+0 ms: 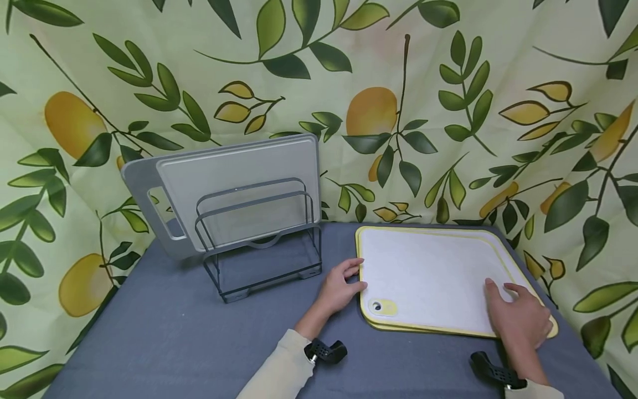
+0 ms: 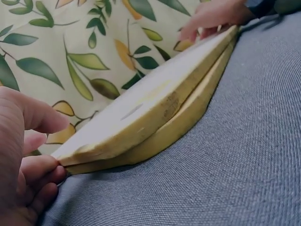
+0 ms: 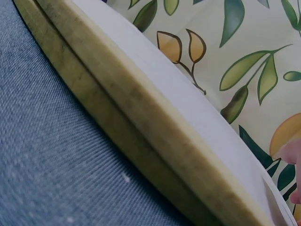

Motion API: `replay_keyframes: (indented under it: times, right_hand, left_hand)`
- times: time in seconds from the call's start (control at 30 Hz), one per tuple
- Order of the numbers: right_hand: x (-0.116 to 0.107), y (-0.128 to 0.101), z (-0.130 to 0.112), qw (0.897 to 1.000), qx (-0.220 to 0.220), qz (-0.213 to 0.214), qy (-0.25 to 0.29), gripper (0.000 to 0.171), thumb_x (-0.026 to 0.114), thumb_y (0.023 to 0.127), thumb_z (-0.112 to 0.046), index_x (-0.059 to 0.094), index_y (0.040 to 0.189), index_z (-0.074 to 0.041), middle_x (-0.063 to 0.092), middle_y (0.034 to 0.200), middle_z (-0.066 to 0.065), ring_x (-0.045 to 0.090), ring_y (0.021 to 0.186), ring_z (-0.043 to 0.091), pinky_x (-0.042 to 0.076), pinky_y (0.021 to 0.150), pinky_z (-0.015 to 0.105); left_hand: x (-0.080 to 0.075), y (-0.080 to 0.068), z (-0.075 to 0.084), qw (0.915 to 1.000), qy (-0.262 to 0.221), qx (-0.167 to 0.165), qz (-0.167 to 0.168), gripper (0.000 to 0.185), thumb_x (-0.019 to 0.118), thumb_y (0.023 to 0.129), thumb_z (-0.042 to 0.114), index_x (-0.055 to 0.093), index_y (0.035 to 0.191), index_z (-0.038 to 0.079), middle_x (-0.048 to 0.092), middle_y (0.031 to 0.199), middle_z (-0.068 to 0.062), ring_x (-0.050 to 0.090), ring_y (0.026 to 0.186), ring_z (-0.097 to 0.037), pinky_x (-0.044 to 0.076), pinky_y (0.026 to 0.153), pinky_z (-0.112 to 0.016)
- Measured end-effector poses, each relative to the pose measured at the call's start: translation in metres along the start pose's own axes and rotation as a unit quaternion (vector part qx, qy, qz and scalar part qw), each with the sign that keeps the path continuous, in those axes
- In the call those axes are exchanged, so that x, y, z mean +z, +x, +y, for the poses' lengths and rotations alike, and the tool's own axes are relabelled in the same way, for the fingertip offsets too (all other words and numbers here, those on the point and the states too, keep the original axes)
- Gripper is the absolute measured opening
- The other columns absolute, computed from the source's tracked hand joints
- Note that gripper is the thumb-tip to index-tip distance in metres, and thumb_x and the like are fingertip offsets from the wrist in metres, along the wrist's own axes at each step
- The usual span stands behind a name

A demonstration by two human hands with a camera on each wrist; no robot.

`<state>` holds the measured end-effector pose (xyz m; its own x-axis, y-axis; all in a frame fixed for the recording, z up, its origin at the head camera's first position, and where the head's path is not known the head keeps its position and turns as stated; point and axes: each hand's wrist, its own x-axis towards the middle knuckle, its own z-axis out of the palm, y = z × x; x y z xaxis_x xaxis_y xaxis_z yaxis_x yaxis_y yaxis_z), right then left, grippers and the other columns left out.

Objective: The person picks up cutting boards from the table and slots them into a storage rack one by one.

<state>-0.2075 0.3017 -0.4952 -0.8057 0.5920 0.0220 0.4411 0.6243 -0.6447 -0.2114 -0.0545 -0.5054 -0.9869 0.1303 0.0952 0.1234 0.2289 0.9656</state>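
Observation:
Two white cutting boards (image 1: 428,277) with yellow edges lie stacked on the cloth-covered table, the lower one peeking out at the front left. Against their left edge rest the fingertips of my left hand (image 1: 340,285). Seen from the left wrist, its lower fingers touch the boards' corner where the yellow edges (image 2: 141,141) meet, while another finger reaches above. My right hand (image 1: 523,316) lies over the front right corner of the upper board, thumb side on its white face. The right wrist view shows the long yellow edges (image 3: 127,103) and a fingertip (image 3: 289,153) at its border.
A dark wire rack (image 1: 269,277) stands left of the boards. It holds a large grey cutting board (image 1: 139,177) with a lighter board (image 1: 239,166) in front of it, both upright. A leaf-and-fruit patterned curtain (image 1: 309,33) hangs behind the grey-blue tablecloth (image 1: 164,332).

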Motion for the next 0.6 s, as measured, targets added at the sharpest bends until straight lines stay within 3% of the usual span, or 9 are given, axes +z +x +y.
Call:
replay_keyframes:
  times: [0.33, 0.47, 0.6]
  right_hand:
    - [-0.001, -0.003, -0.003, 1.0, -0.001, 0.002, -0.004, 0.076, 0.044, 0.096, -0.064, 0.059, 0.136, -0.001, 0.055, 0.133, 0.033, 0.041, 0.119, 0.057, 0.029, 0.102, 0.065]
    - [-0.001, -0.004, -0.003, 1.0, -0.003, 0.0, 0.0, 0.076, 0.043, 0.096, -0.064, 0.06, 0.136, -0.002, 0.055, 0.132, 0.033, 0.041, 0.119, 0.057, 0.028, 0.103, 0.065]
    - [-0.001, -0.004, -0.003, 1.0, -0.006, 0.006, 0.007, 0.074, 0.045, 0.095, -0.063, 0.061, 0.135, -0.002, 0.057, 0.13, 0.033, 0.043, 0.116, 0.056, 0.029, 0.101, 0.065]
  left_hand:
    - [0.004, 0.002, -0.003, 0.9989, -0.004, -0.018, 0.042, 0.042, 0.07, 0.089, 0.008, 0.067, 0.13, 0.011, 0.071, 0.129, -0.01, 0.064, 0.126, -0.025, 0.052, 0.103, -0.04]
    - [0.008, 0.002, -0.003, 0.9958, 0.035, -0.026, 0.08, 0.034, 0.068, 0.092, 0.011, 0.07, 0.125, 0.012, 0.074, 0.123, -0.007, 0.068, 0.118, -0.023, 0.054, 0.097, -0.037]
    - [0.013, 0.002, -0.001, 0.9897, 0.094, -0.031, 0.103, 0.033, 0.067, 0.095, 0.017, 0.068, 0.127, 0.014, 0.075, 0.121, -0.004, 0.07, 0.112, -0.021, 0.051, 0.101, -0.04]
